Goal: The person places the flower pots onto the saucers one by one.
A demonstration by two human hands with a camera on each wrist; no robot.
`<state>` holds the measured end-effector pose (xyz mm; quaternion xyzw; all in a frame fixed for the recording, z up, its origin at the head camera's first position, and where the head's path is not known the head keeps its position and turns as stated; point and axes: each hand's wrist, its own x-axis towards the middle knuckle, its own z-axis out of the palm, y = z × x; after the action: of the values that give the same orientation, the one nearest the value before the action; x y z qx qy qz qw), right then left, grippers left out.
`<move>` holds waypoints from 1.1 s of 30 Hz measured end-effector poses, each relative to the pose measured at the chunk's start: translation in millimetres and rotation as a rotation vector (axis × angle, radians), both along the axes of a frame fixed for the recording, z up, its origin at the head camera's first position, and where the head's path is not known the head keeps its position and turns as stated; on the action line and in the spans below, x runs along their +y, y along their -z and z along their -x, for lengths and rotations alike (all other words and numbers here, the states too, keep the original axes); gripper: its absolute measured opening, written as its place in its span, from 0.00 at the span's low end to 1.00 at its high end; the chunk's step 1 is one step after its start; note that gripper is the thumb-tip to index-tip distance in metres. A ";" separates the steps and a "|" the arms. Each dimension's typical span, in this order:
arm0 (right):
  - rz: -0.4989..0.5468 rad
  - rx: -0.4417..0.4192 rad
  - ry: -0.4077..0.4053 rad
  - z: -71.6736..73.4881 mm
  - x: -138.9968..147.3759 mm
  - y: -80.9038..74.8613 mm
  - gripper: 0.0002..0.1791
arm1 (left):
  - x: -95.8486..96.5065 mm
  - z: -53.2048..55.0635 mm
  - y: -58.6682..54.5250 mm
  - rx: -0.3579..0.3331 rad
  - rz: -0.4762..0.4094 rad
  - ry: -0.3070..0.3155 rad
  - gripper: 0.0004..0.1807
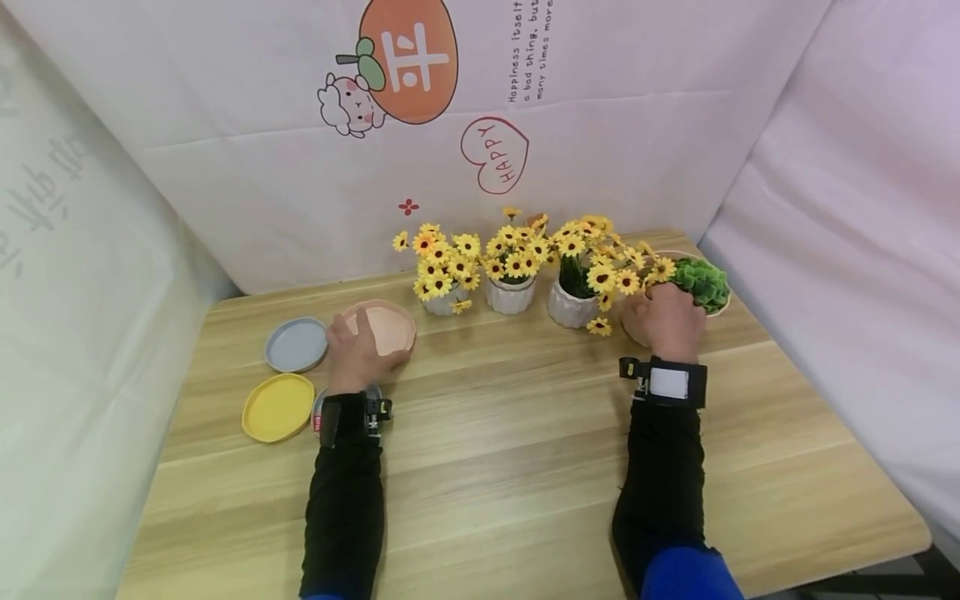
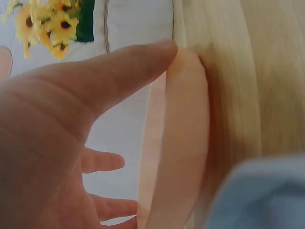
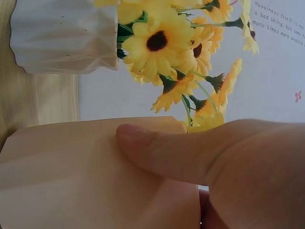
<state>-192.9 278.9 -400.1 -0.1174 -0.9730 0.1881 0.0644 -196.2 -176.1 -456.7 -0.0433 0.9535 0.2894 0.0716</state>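
My left hand (image 1: 355, 357) is over the near left side of a pink saucer (image 1: 392, 327) on the table. In the left wrist view its straight thumb touches the saucer's rim (image 2: 183, 109), while the spread fingers reach toward the far side. At the table's right, my right hand (image 1: 670, 321) grips a peach-coloured pot (image 3: 95, 171) holding a leafy green plant (image 1: 701, 285). The right thumb lies along the pot's side; the other fingers are mostly hidden. Yellow flowers (image 1: 600, 267) in a white ribbed pot (image 1: 572, 307) stand left of that hand.
Two more white pots, a middle one (image 1: 512, 295) and a left one (image 1: 446, 300), hold yellow flowers along the back edge. A grey saucer (image 1: 297, 343) and a yellow saucer (image 1: 278, 407) lie at the left. Another saucer (image 1: 318, 407) is partly hidden beneath my left wrist. A printed cloth (image 1: 285, 183) hangs behind.
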 end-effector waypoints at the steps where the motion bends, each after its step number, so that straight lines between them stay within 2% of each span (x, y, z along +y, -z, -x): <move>1: 0.003 -0.005 -0.004 -0.3 0.2 -0.5 0.15 | 2.6 -0.4 -0.5 -0.010 0.002 0.008 0.64; 6: 0.017 -0.019 -0.023 -2.5 2.7 -3.9 0.16 | 15.6 -2.9 -5.1 -0.017 -0.005 0.050 0.64; 10: 0.043 -0.007 -0.015 -4.3 3.2 -7.2 0.25 | 22.8 -5.0 -6.6 -0.006 -0.002 0.073 0.63; 18: 0.051 -0.052 0.020 -17.5 -2.0 -4.4 0.35 | 33.4 -20.0 -4.5 -0.049 0.011 0.136 0.65; 21: 0.038 -0.054 -0.003 -22.8 -3.1 -2.8 0.38 | 36.8 -25.7 -0.3 -0.053 0.021 0.163 0.64; 25: 0.021 -0.032 -0.062 -30.7 -1.5 -2.0 0.35 | 39.6 -29.6 5.1 -0.042 0.043 0.192 0.63; 33: -0.066 -0.065 -0.161 -56.2 -1.1 -5.5 0.24 | 45.4 -38.4 7.5 -0.001 0.021 0.244 0.65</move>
<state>-136.7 277.8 -394.6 -0.0427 -0.9865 0.1565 0.0214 -157.9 -130.7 -464.2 0.0721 0.9546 0.2687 0.1066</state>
